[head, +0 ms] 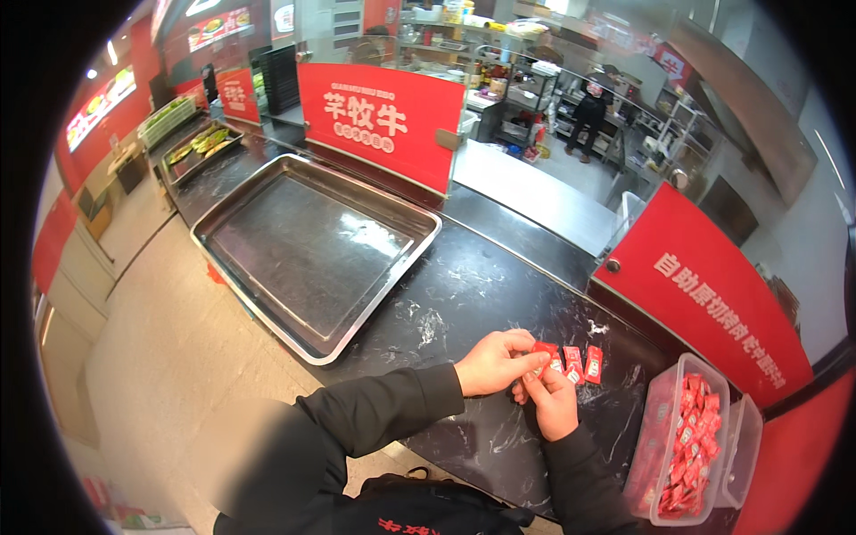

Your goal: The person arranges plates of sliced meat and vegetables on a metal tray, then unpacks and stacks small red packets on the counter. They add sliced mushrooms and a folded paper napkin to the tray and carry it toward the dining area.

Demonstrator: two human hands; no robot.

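Note:
Over the black marbled counter [461, 294], my two hands meet at a small red condiment sachet [543, 349]. My left hand [495, 364] pinches it between thumb and fingers. The thumb and fingers of my right hand [554, 404] close on its near end, where they partly hide it. Just beyond my fingers lie several more red sachets [593, 364], flat on the counter. To the right of my right hand stands a clear plastic container [645, 435], with many loose red sachets [692, 455] inside.
A large rectangular metal tray [314, 254] occupies the counter to the left. Red-panelled glass guards [384, 127] line the far edge. Beside the container is a clear plastic lid or tub [742, 455]. Farther left sits a tray of food [200, 147]. A person [588, 114] stands in the kitchen.

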